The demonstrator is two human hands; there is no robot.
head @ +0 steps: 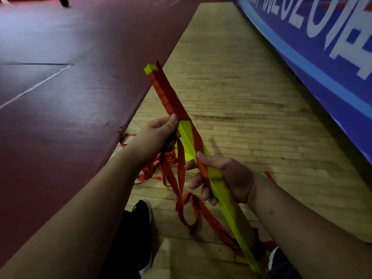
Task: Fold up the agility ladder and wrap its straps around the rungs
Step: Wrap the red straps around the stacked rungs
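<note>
A stack of yellow-green ladder rungs (219,184) runs slantwise from upper left to lower right above the floor. Red strap (171,95) is wound tightly round its far third. My left hand (159,133) grips the bundle just below the wound part, thumb pressed on the strap's last turn. My right hand (221,178) grips the rungs lower down and pins a run of red strap against them with its thumb. Loose red strap loops (187,208) hang under the bundle, and more strap lies in a heap (153,170) on the floor.
I stand on a pale wooden floor (241,97). A dark red mat (70,87) lies to the left, its edge running diagonally. A blue banner with white lettering (322,47) leans along the right. My black shoes (138,228) are at the bottom.
</note>
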